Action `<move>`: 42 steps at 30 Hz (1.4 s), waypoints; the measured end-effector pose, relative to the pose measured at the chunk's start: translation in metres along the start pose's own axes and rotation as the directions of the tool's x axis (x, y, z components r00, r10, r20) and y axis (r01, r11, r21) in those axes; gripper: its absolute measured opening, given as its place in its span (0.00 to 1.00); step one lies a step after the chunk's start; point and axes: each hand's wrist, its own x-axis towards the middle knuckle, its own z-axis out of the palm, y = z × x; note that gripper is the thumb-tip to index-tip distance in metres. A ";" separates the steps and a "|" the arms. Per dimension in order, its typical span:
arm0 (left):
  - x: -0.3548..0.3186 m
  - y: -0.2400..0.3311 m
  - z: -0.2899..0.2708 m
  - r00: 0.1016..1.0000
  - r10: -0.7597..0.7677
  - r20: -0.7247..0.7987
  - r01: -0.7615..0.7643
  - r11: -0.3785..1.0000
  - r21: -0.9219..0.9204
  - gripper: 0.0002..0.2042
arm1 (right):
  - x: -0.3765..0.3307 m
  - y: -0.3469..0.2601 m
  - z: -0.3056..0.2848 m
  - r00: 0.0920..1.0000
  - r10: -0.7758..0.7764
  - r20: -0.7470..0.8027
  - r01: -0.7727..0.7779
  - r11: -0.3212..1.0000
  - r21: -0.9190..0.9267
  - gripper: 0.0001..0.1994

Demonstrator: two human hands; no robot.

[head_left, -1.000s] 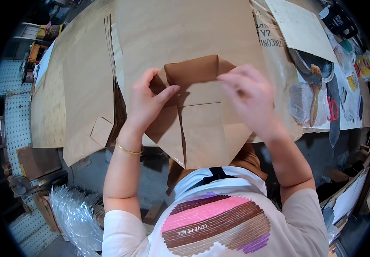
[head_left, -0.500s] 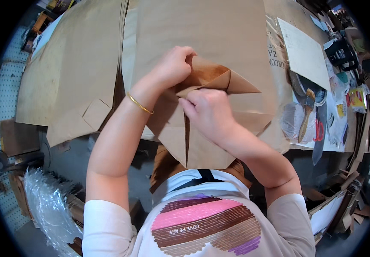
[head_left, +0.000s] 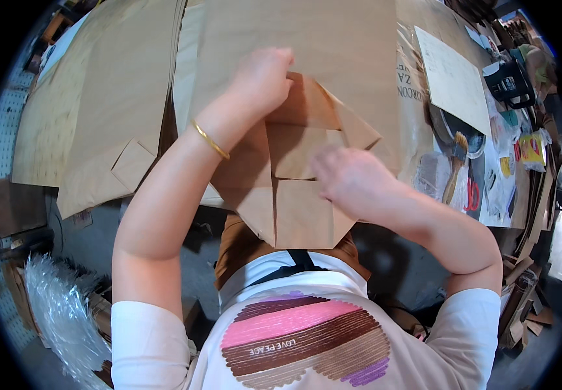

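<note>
A large brown paper bag lies before me, its near end opened out into folded flaps and angled corners. My left hand is closed at the far left of this opened end, its fingers pinching the raised flap. Over the right part of the folds is my right hand, smeared by motion. Its fingertips are close to the inner panel, and I cannot tell whether they touch or grip the paper.
Stacked brown paper bags lie to the left. On the right are a white board, a brush, red-handled scissors and a black mug. Crumpled clear plastic is low at the left, beneath the table's level.
My right hand has drawn away to the right and slightly nearer, uncovering the inner panel. The end of the bag is spread wider. My left hand has shifted slightly farther away, still at the flap.
</note>
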 end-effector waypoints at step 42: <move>-0.099 0.016 -0.027 0.838 -0.279 0.468 0.383 0.913 -0.142 0.13 | -0.081 0.024 0.002 0.803 0.497 -0.328 -0.307 0.817 0.488 0.12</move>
